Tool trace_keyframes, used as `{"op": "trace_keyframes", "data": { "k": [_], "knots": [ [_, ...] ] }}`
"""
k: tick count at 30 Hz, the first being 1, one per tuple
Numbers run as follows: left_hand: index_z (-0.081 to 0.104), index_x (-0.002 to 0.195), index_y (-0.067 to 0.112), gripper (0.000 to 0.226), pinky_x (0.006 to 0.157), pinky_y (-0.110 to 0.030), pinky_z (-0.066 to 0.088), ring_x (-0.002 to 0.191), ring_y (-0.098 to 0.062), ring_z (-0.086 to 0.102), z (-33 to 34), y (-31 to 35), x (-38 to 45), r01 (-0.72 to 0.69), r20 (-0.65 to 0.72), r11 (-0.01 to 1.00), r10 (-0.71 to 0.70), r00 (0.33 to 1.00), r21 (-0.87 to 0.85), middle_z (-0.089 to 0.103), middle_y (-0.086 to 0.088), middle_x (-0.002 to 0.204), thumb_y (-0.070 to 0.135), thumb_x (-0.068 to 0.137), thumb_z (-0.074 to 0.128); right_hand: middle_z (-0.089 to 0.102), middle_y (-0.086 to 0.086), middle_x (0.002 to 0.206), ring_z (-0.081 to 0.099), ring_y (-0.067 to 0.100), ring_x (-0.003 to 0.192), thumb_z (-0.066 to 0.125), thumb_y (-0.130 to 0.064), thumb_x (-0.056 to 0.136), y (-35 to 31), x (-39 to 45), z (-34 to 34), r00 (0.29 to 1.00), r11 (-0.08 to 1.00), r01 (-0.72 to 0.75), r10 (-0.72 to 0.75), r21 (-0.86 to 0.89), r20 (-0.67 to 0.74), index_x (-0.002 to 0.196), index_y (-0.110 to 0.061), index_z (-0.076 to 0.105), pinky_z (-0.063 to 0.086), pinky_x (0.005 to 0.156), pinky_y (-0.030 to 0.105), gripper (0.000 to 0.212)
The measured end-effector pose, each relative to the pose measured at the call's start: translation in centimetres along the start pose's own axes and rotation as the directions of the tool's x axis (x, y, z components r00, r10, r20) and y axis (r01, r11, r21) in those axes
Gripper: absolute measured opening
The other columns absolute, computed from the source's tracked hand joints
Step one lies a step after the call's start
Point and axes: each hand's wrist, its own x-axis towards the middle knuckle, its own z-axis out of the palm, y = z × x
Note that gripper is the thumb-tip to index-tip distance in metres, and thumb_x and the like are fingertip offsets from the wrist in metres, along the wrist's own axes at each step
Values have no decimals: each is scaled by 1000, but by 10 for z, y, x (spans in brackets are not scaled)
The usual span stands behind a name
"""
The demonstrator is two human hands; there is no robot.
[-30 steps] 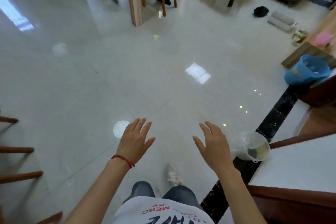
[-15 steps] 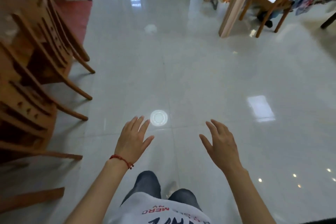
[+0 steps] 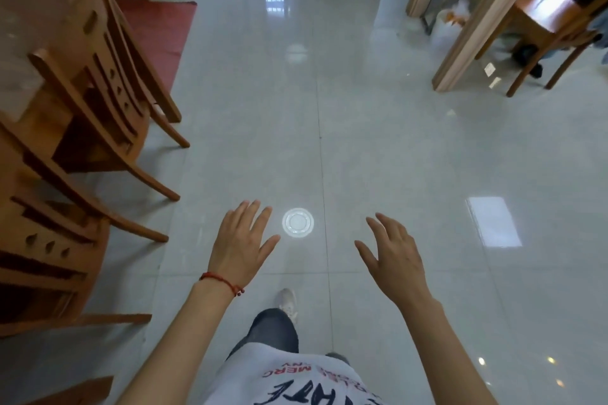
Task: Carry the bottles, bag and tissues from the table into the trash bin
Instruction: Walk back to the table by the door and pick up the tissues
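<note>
My left hand (image 3: 241,245), with a red string at the wrist, is held out over the floor, fingers straight and spread, holding nothing. My right hand (image 3: 393,256) hovers beside it, fingers relaxed and empty too. A table (image 3: 29,33) with a pale glossy top stands at the far left behind wooden chairs (image 3: 98,102); no bottles, bag or tissues show on the part in view. No trash bin that I can make out is in the frame.
Glossy pale floor tiles (image 3: 329,128) stretch ahead. A red mat (image 3: 158,29) lies at the upper left. A wooden post (image 3: 477,23) and another wooden chair (image 3: 552,33) stand at the upper right, with a white bag (image 3: 450,23) beside the post. A round ceiling-light reflection (image 3: 297,222) shows between my hands.
My view has swung left: the blue basin, clear bin and dark step at the right have left the frame, and the table with chairs has come in at the left. Both hands stay empty.
</note>
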Motion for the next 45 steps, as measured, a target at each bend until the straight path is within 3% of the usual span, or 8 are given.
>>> {"op": "trace_keyframes", "data": {
  "k": [9, 16, 27, 31, 36, 41, 45],
  "knots": [
    [55, 121, 3, 70, 91, -53, 45, 111, -39, 57, -50, -59, 144, -33, -100, 999, 33, 994, 5, 60, -22, 120, 51, 95, 12, 58, 15, 125, 56, 32, 114, 37, -45, 88, -29, 147, 1, 1000, 999, 1, -1, 36, -16, 120, -7, 55, 49, 88, 44, 53],
    [56, 120, 3, 73, 92, -52, 44, 112, -38, 57, -57, -83, 265, 14, -71, 1000, -15, 997, -16, 60, -21, 120, 52, 94, 9, 56, 14, 128, 53, 32, 117, 34, -49, 89, -13, 285, 6, 1000, 1000, 23, -23, 22, 6, 123, -8, 53, 47, 91, 45, 56],
    [55, 121, 2, 72, 93, -53, 43, 114, -40, 55, -107, -120, 467, 78, -137, 994, -88, 987, -77, 58, -23, 122, 54, 94, 12, 55, 16, 128, 53, 35, 117, 46, -42, 88, 10, 526, -15, 995, 995, 104, -104, -12, 0, 123, -6, 54, 46, 92, 45, 50],
    [54, 122, 2, 73, 94, -54, 41, 115, -41, 54, -119, -140, 530, 100, -136, 989, -115, 984, -108, 58, -22, 124, 55, 93, 12, 54, 15, 130, 51, 34, 119, 39, -47, 89, 7, 595, -8, 994, 994, 105, -105, 13, 20, 124, -7, 53, 44, 94, 46, 55],
    [54, 122, 3, 74, 94, -54, 41, 115, -40, 53, -129, -180, 624, 101, -136, 987, -118, 984, -127, 57, -22, 124, 55, 93, 11, 52, 15, 133, 49, 34, 122, 53, -38, 89, -4, 693, 15, 994, 994, 101, -102, 31, 41, 126, -8, 52, 42, 96, 46, 47],
    [54, 123, 3, 74, 95, -54, 40, 116, -40, 53, -152, -226, 723, 104, -126, 986, -121, 985, -133, 56, -22, 126, 55, 93, 11, 56, 15, 129, 53, 33, 118, 34, -49, 88, -25, 801, 25, 994, 994, 100, -103, 44, 47, 123, -8, 54, 45, 93, 44, 57],
    [53, 123, 2, 74, 96, -54, 40, 117, -40, 52, -171, -257, 790, 89, -147, 986, -110, 983, -140, 56, -22, 126, 56, 93, 12, 56, 14, 128, 54, 33, 117, 34, -48, 88, -39, 873, 27, 996, 994, 86, -88, 62, 27, 122, -8, 55, 46, 91, 45, 56]
  ]
}}
